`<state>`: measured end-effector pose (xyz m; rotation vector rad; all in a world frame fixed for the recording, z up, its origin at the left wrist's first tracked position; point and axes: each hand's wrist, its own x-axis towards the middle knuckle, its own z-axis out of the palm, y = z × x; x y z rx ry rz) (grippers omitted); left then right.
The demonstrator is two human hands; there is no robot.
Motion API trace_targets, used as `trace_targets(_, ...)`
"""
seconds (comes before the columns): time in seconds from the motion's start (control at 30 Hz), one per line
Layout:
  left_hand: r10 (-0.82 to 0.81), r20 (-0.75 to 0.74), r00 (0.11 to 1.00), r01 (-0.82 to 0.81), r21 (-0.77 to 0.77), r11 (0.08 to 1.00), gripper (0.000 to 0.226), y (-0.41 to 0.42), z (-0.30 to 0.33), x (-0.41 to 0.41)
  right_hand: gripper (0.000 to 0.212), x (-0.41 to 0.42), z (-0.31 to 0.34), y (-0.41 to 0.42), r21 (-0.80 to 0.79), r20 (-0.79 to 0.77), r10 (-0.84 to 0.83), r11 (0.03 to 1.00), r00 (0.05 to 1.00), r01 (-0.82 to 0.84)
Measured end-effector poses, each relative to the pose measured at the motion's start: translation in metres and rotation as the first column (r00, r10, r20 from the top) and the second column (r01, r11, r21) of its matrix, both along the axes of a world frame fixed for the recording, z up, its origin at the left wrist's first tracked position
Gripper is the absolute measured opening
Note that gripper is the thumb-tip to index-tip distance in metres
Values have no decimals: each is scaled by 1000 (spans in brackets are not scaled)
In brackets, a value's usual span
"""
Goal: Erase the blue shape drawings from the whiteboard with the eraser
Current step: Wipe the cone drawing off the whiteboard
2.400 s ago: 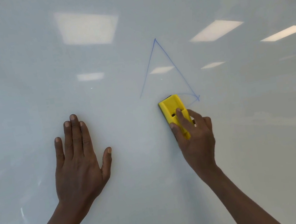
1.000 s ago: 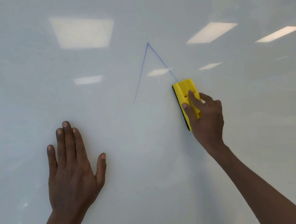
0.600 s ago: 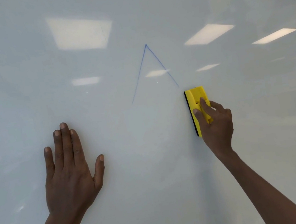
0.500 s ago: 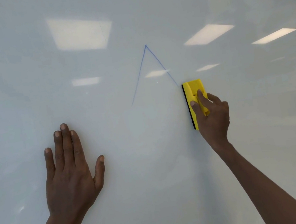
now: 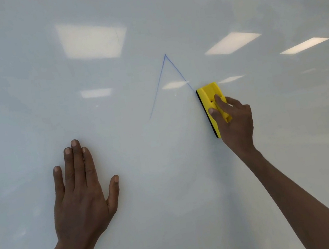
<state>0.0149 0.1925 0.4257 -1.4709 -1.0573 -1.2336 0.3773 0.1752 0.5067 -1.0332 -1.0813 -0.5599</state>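
A yellow eraser with a black felt underside is lying pressed against the whiteboard, its long axis running nearly vertical and its upper left corner touching the lower end of the right-hand stroke of a blue drawing. The drawing is showing as two thin blue lines meeting at a peak, open at the bottom like an inverted V; the left stroke is reaching lower than the right one. The right hand is gripping the eraser from below and to the right, thumb lying along its left side and index finger curling over its raised back, the other fingers folding in behind. The left hand is resting flat on the board well to the lower left of the drawing, fingers straight and close together, thumb spreading outward, holding nothing. Reflections of rectangular ceiling light panels are showing across the glossy board surface.
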Motion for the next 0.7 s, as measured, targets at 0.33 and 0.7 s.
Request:
trace_targets(0.33, 1, 6, 1000, -1, -3, 1000, 85, 1, 0, 0, 37, -23, 9, -2, 35, 201, 5, 999, 980, -13)
trace_targets(0.7, 5, 8, 1000, -5, -1, 1000, 85, 0, 0, 1, 39, -50, 74, -2, 28, 175, -30, 999, 984, 25)
